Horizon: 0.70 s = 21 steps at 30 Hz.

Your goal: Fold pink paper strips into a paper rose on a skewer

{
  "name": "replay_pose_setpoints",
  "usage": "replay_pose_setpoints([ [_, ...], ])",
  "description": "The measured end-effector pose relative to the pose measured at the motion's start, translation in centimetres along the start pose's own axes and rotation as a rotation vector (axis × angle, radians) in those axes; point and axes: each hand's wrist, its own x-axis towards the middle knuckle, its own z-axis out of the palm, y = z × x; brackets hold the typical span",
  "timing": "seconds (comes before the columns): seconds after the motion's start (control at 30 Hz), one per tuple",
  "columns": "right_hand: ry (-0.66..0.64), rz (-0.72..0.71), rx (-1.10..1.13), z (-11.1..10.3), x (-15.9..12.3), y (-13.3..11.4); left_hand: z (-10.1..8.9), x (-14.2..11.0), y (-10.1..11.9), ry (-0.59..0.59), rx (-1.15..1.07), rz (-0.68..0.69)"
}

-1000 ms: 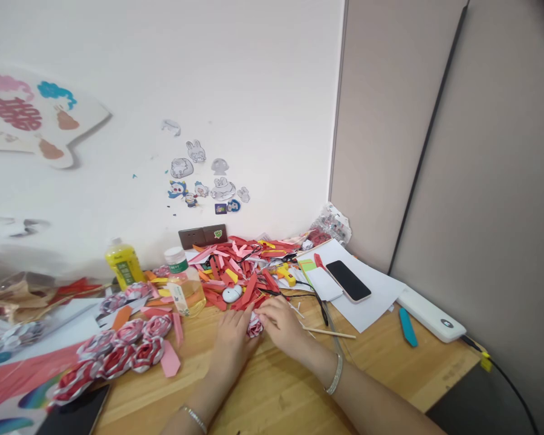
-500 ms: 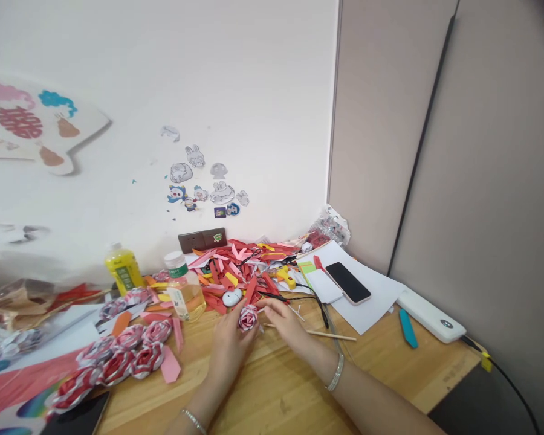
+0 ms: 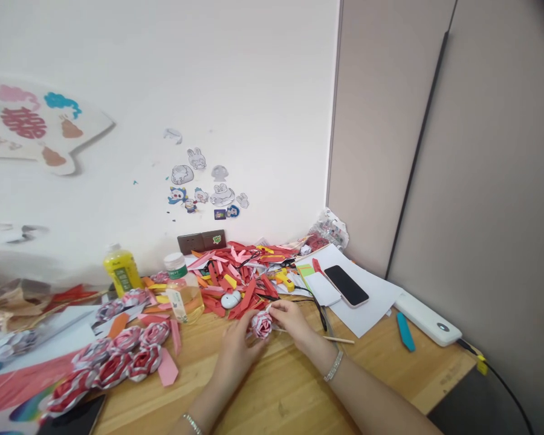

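A pink-and-white paper rose [image 3: 262, 325] is held over the front part of the wooden table. My left hand [image 3: 241, 341] wraps round its left side and underside, thumb below and fingers behind. From the right, my right hand [image 3: 291, 321] pinches at the upper right edge of the rose, where a bit of white paper shows between thumb and fingers. Behind both hands lies a heap of folded red, pink and orange paper strips [image 3: 249, 296], with a white rounded case [image 3: 231, 299] at its near edge.
Finished paper roses [image 3: 113, 368] lie in a group at the left. A drink bottle [image 3: 184, 290] and a yellow bottle [image 3: 121, 269] stand behind them. A yellow glue gun [image 3: 284, 279], a phone [image 3: 347, 285] on white paper, a stick [image 3: 339, 340] and a white power bank [image 3: 428, 320] lie rightward.
Both hands have shifted slightly right with the rose, which now faces me more fully. My right fingers have moved in against its upper right edge.
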Motion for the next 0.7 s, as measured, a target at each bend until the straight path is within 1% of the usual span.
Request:
replay_pose_setpoints([
  [0.07, -0.04, 0.011, -0.008, 0.0, -0.1, -0.1, -0.1, 0.1, -0.2, -0.014, 0.034, 0.016],
  [0.13, -0.068, 0.003, -0.021, 0.1, -0.1, -0.2, 0.0, 0.1, -0.7, -0.047, 0.012, 0.027],
  [0.23, -0.079, -0.019, -0.042, 0.2, -0.2, -0.1, 0.4, 0.0, -1.3, -0.113, -0.062, 0.027],
  [0.3, -0.086, -0.022, -0.053, 0.3, -0.1, 0.1, 0.5, -0.2, -1.5, -0.122, -0.053, 0.023],
  [0.5, -0.101, -0.014, -0.096, 0.6, -0.1, 0.4, 0.4, -0.3, -1.2, -0.172, -0.004, 0.108],
  [0.7, -0.097, -0.055, -0.18, 0.5, -0.3, 0.0, 0.5, -0.3, -0.8, -0.174, -0.012, 0.088],
])
